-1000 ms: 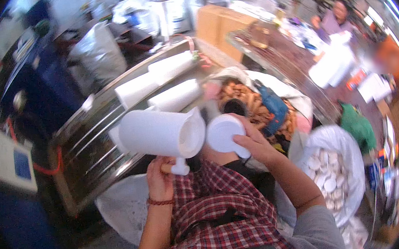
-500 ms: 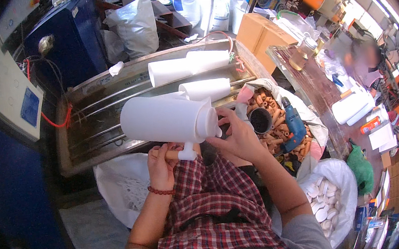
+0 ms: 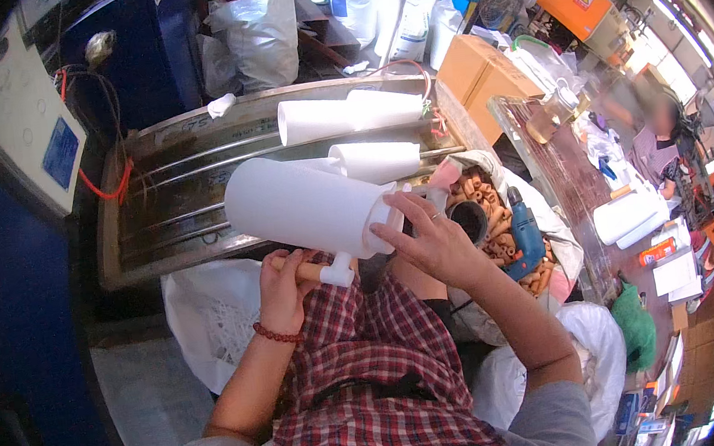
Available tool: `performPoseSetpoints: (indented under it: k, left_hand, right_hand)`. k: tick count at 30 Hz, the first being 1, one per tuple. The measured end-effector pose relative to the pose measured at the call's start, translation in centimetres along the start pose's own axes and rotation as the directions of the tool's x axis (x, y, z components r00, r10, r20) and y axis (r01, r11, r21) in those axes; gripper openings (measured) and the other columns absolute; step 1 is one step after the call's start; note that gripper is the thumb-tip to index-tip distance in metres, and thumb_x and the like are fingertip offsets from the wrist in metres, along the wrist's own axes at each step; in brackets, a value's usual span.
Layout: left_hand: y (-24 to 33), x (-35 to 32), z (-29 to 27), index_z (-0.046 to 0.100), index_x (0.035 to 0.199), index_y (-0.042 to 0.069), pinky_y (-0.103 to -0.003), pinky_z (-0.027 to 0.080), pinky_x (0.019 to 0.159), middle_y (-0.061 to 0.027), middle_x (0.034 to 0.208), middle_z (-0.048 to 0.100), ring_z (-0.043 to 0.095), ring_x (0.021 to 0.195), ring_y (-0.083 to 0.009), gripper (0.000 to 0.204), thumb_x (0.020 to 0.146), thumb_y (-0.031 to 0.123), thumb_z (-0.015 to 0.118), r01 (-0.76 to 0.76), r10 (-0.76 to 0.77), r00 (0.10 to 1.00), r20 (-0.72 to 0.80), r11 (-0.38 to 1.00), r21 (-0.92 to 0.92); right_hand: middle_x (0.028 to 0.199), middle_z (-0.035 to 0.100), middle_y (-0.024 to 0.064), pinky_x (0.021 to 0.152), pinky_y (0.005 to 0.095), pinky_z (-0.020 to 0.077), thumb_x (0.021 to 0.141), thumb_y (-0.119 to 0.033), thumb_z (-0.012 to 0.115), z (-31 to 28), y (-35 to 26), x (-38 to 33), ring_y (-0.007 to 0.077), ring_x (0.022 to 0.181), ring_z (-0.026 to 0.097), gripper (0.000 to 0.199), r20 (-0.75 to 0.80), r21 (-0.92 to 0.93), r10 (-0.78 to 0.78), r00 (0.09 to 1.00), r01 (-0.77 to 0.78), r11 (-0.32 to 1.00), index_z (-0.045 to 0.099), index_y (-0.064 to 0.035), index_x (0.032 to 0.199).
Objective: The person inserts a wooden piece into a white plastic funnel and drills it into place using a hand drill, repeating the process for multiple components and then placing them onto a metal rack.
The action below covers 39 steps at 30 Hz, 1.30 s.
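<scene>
A white jug-like vessel (image 3: 307, 204) lies tilted above my lap, its round far end pointing left and its lidded end (image 3: 384, 223) pointing right. My left hand (image 3: 281, 294) is closed round a tan, wood-coloured handle (image 3: 299, 269), which runs into a white elbow piece (image 3: 338, 271) beside the vessel. The right hand (image 3: 436, 245) has its fingers curled over the lidded end, the thumb on the near side. Behind the vessel, several white tapered cylinders (image 3: 311, 121) lie on metal rods across a wooden trough (image 3: 116, 248).
To the right, a sack of tan handle pieces (image 3: 473, 186) holds a dark cup (image 3: 466, 218) and a blue power drill (image 3: 527, 238). A cardboard box (image 3: 481, 79) stands beyond it. White bags (image 3: 210, 312) lie near my legs. Another person (image 3: 655, 139) is at the far right.
The vessel's lidded end has tipped down toward me. My right hand has moved further over that end. My left hand keeps hold of the handle, and the whole view has shifted slightly.
</scene>
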<state>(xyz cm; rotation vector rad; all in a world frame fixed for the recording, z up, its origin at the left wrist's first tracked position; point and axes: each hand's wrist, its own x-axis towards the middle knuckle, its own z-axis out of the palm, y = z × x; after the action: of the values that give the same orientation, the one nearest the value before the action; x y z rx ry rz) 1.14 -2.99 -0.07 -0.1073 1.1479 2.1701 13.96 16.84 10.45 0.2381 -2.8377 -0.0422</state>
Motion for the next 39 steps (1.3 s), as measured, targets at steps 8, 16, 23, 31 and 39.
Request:
performPoseSetpoints:
  k: [8,16,23,31,39]
  left_hand:
    - [1.5,-1.3,0.4,0.047,0.104,0.001,-0.032,0.059,0.062,-0.0132,0.095,0.063,0.065,0.085,-0.0215,0.016,0.091,0.01,0.05,0.16,-0.149,0.975,0.165,0.986,-0.056]
    - [0.9,-0.6,0.1,0.039,0.11,0.005,-0.033,0.058,0.064,-0.0153,0.107,0.059,0.062,0.096,-0.0216,0.025,0.091,0.012,0.054,-0.019,0.022,0.999,0.035,0.998,-0.065]
    - [1.3,-0.3,-0.5,0.036,0.112,0.006,-0.034,0.057,0.07,-0.0152,0.108,0.059,0.061,0.096,-0.023,0.026,0.092,0.012,0.052,-0.144,0.144,0.989,0.02,0.99,0.0]
    - [0.8,-0.6,-0.1,0.034,0.113,0.006,-0.033,0.056,0.067,-0.0164,0.108,0.058,0.062,0.092,-0.0238,0.029,0.091,0.011,0.052,-0.135,0.133,0.991,-0.031,0.989,-0.053]
    - [-0.5,-1.0,0.6,0.034,0.112,0.005,-0.032,0.054,0.069,-0.0158,0.109,0.054,0.06,0.088,-0.0202,0.034,0.087,0.006,0.058,-0.395,0.399,0.914,-0.072,0.916,0.069]
  right_hand:
    - [0.13,0.04,0.0101,0.083,0.0358,0.0521,0.074,-0.013,0.059,-1.2,1.4,-0.1,0.0311,0.121,0.043,0.052,0.0,-0.25,-0.368,0.93,0.356,0.9,0.047,-0.0267,0.123]
    - [0.105,0.059,0.0175,0.072,0.0317,0.0526,0.081,-0.032,0.067,-1.2,-0.9,1.6,0.0277,0.086,0.064,0.08,0.423,0.262,0.473,0.773,-0.604,0.753,0.02,-0.0083,0.141]
    - [0.119,0.053,0.0204,0.08,0.0301,0.0501,0.089,-0.005,0.055,-0.6,-3.3,1.9,0.0203,0.093,0.061,0.08,0.247,0.968,0.393,0.885,-0.239,-0.071,-0.003,-0.0069,0.144]
    - [0.124,0.049,0.0208,0.08,0.039,0.049,0.08,-0.023,0.066,1.7,-1.3,1.2,0.0323,0.095,0.061,0.081,-0.12,0.023,0.204,0.972,-0.203,0.979,0.018,-0.0045,0.142]
    - [0.101,0.061,0.0158,0.053,0.029,0.0489,0.093,-0.026,0.051,5.5,-3.4,-0.6,0.0219,0.063,0.062,0.065,0.303,0.8,0.58,0.756,-0.533,0.276,0.014,-0.0087,0.144]
